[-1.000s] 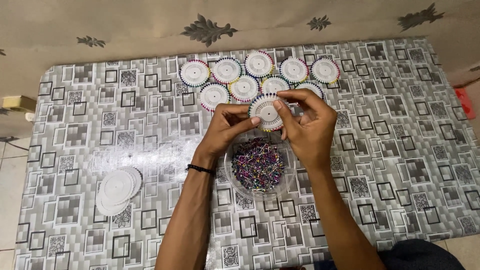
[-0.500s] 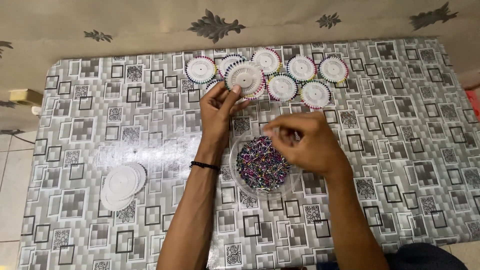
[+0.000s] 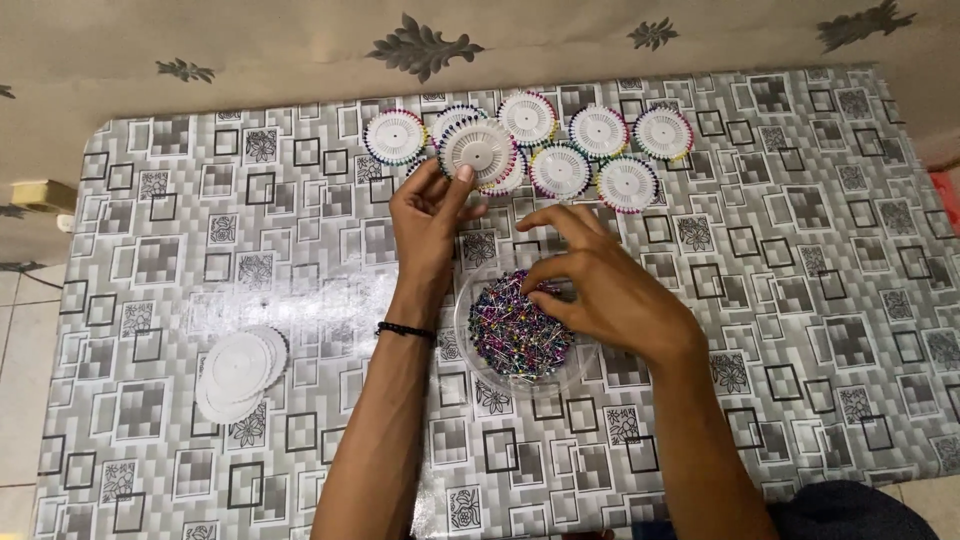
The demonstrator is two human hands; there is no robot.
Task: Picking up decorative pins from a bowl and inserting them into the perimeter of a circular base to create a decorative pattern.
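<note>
The left hand grasps a white round pin wheel near the table's far edge. The right hand pinches into the clear bowl of coloured pins; whether it holds one, I cannot tell.

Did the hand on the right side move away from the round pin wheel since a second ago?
Yes. The right hand left the pin wheel and dropped toward the person, onto the clear bowl of pins.

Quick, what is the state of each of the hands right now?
Left hand: holding a white pin wheel at its edge.
Right hand: fingers pinched over the bowl of pins; whether it holds a pin cannot be told.
</note>
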